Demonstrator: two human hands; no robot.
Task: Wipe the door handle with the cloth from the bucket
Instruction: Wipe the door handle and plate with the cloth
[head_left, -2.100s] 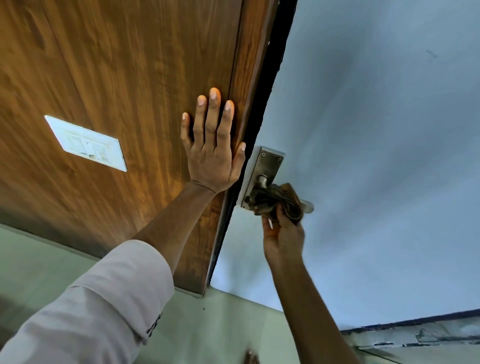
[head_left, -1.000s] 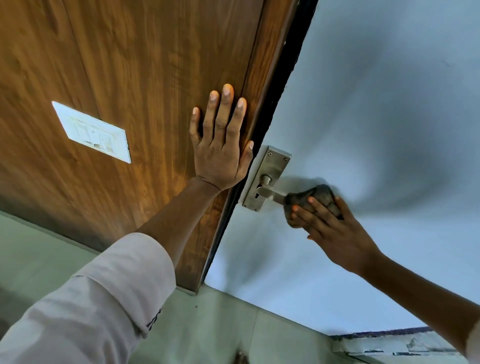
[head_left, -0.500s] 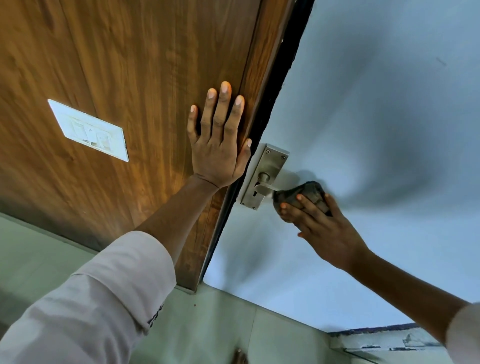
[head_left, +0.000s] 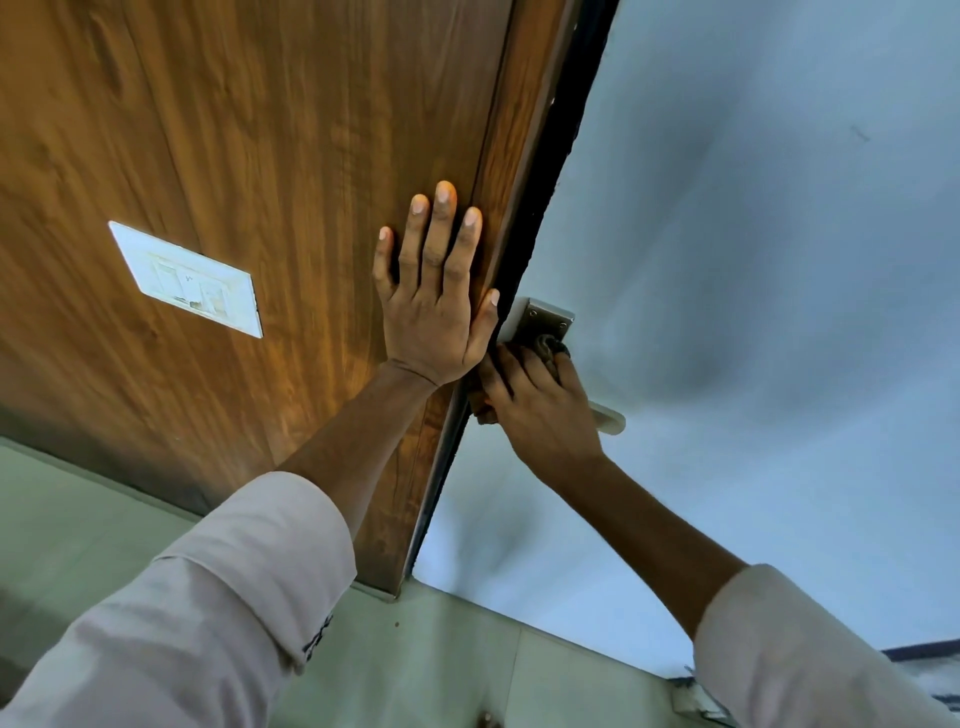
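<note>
Head view has us looking at our left hand (head_left: 434, 317) pressed flat against the wood-grain panel (head_left: 260, 156), fingers spread and pointing upward, holding nothing. Our right hand (head_left: 540, 410) is curled over the base of the door handle (head_left: 608, 417), pressing a dark cloth (head_left: 549, 348) against the lever where it meets the metal backplate (head_left: 545, 319); a bunch of the cloth pokes out above our knuckles, and the rest is hidden under the palm. The lever's pale tip sticks out to the right past our wrist. The handle sits on the light blue door (head_left: 753, 260), just right of the dark door edge. A white switch plate (head_left: 187, 280) is set in the wood panel well left of our left hand
</note>
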